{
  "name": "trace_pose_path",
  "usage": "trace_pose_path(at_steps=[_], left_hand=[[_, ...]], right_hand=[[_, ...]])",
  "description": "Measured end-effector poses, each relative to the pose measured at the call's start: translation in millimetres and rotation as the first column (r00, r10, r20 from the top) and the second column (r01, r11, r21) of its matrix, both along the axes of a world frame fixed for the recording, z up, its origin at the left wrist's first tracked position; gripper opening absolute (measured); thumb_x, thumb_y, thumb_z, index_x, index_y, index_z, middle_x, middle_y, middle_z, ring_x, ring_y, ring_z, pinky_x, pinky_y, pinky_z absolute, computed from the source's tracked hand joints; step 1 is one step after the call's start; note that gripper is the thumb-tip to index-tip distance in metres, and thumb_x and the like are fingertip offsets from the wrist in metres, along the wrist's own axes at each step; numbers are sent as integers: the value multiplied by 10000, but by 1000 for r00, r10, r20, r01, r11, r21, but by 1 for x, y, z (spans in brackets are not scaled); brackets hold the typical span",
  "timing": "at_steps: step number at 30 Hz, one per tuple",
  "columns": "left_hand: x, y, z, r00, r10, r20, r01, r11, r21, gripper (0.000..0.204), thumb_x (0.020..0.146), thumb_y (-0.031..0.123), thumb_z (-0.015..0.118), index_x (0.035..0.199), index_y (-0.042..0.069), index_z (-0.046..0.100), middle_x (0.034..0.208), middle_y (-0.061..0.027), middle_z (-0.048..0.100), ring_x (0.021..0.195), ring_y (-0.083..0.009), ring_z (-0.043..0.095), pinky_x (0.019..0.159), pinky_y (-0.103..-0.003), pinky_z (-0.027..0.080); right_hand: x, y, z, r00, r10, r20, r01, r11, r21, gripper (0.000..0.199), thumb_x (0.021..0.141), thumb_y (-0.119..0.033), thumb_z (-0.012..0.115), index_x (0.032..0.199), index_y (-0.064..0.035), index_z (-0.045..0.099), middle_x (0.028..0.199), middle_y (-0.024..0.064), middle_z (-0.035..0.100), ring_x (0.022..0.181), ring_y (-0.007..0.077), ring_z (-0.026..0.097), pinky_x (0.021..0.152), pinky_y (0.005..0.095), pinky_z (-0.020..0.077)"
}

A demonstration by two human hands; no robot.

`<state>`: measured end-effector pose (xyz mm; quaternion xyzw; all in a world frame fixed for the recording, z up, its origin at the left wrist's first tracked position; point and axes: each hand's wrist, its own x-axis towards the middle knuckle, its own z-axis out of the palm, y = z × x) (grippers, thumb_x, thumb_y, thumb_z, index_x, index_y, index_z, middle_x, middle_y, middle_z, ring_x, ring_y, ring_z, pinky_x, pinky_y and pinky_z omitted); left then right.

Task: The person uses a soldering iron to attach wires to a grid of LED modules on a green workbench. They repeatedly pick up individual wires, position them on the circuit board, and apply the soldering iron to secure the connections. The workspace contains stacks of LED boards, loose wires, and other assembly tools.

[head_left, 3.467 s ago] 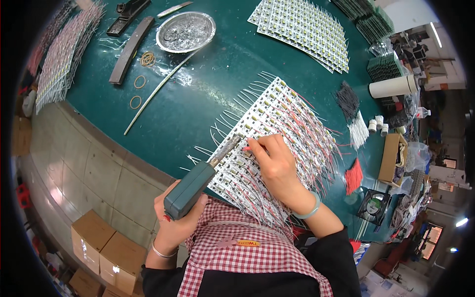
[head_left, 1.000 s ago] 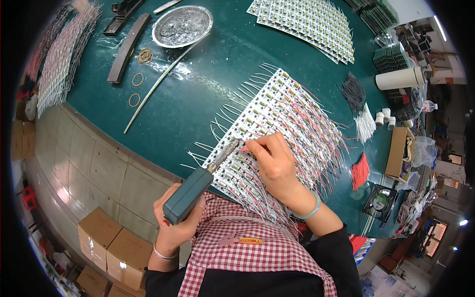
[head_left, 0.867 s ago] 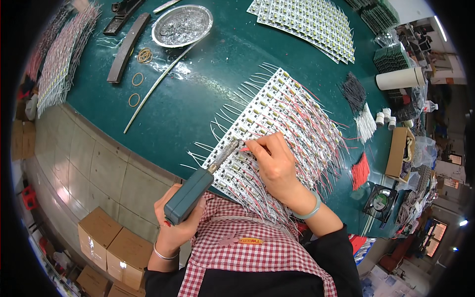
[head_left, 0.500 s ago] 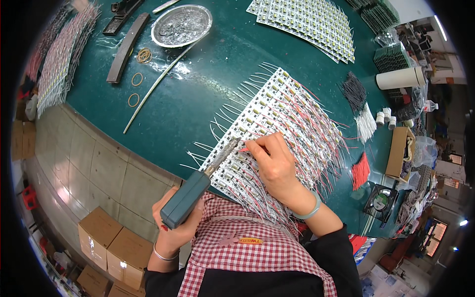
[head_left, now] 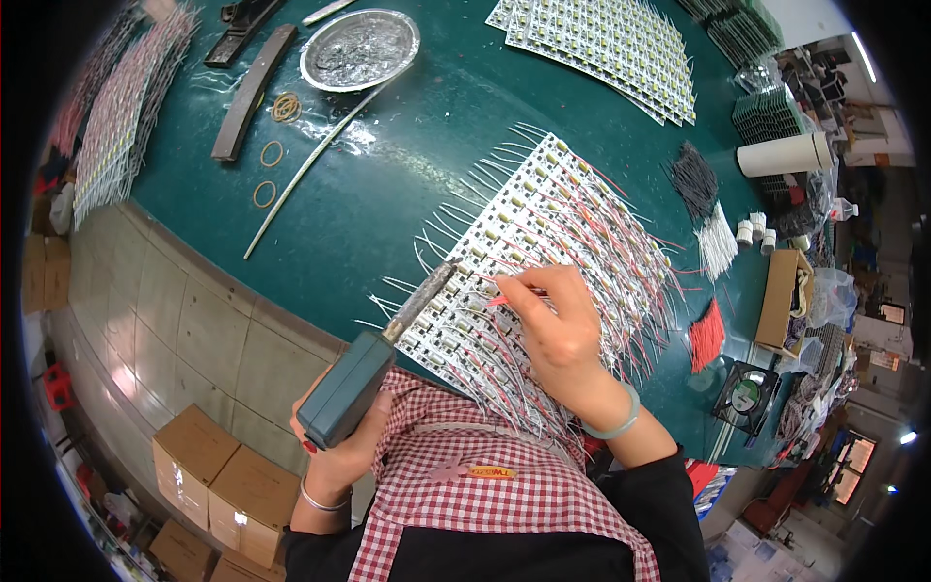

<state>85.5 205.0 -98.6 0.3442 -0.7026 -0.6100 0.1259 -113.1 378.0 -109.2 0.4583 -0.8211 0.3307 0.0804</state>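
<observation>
My left hand [head_left: 354, 436] is wrapped round the dark green handle of a soldering iron [head_left: 347, 388]. Its greyish tip reaches over the near-left part of a white panel of circuit boards [head_left: 499, 206]. Rows of small components cover the panel, and white and red wires stick out of it. My right hand [head_left: 558, 320] is closed in a pinch on red wires [head_left: 498, 301], just right of the iron's tip. Whether the tip touches a board I cannot tell. Loose wires hang over the panel's near edge by the checked apron [head_left: 485, 504].
On the green table [head_left: 388, 213] lie a metal bowl [head_left: 359, 48], rubber bands [head_left: 285, 107] and a thin stick [head_left: 315, 160]. More board panels [head_left: 601, 58] are at the back. To the right are black [head_left: 692, 179], white [head_left: 718, 242] and red wire bundles [head_left: 706, 335] and a fan [head_left: 745, 390].
The soldering iron's tip has shifted a little left and up, away from my right hand. My right hand has moved slightly right and down, still pinching red wires.
</observation>
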Motion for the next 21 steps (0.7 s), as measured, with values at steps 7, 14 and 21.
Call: trace_pose_path(at_steps=[7, 14, 21], left_hand=[[0, 1, -1, 998, 47, -46, -47, 999, -18, 243, 749, 10, 768, 969, -60, 693, 857, -117, 708, 723, -167, 679, 663, -276, 534], [9, 1, -6, 997, 55, -52, -56, 998, -12, 277, 742, -4, 774, 997, -64, 685, 871, -119, 700, 743, -164, 673, 672, -277, 534], [14, -2, -3, 1000, 15, -13, -15, 1000, 19, 255, 756, -9, 769, 987, -70, 679, 895, -121, 685, 773, -162, 658, 701, -268, 526]], right_hand=[[13, -1, 15, 981, -17, 191, 7, 998, 57, 394, 731, 92, 628, 1113, 13, 681, 859, 100, 579, 769, 245, 583, 606, 338, 481], [21, -10, 3, 995, -35, 91, 23, 992, 126, 356, 734, 62, 627, 1081, 7, 687, 881, 80, 594, 807, 241, 584, 615, 342, 499], [31, -13, -11, 998, -41, 44, 37, 995, 93, 351, 714, 55, 642, 1061, 17, 686, 893, 85, 608, 785, 241, 578, 602, 338, 489]])
